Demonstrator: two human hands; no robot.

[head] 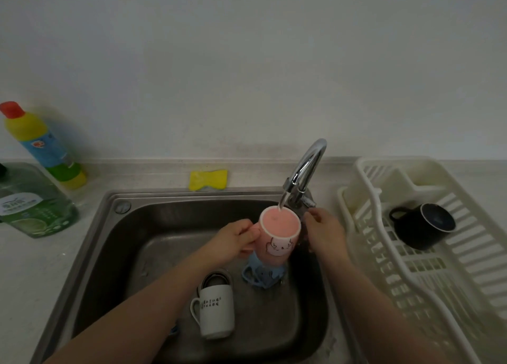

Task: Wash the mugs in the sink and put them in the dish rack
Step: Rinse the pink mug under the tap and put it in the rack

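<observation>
Head view: nearest in the sink (90, 256), a white mug (216, 310) with dark lettering lies on its side. Beyond it the left hand (236, 240) grips the handle of a pink mug (278, 233) with a cartoon face, held upright under the faucet (306, 171), water running in. The right hand (325, 230) reaches the faucet base, fingers curled there. Right of the sink, a black mug (422, 226) lies in the dish rack (411, 281).

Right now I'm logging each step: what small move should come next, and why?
Probably tip the pink cartoon mug to empty it: the left hand holds its handle, and water from the chrome faucet has filled it.
</observation>
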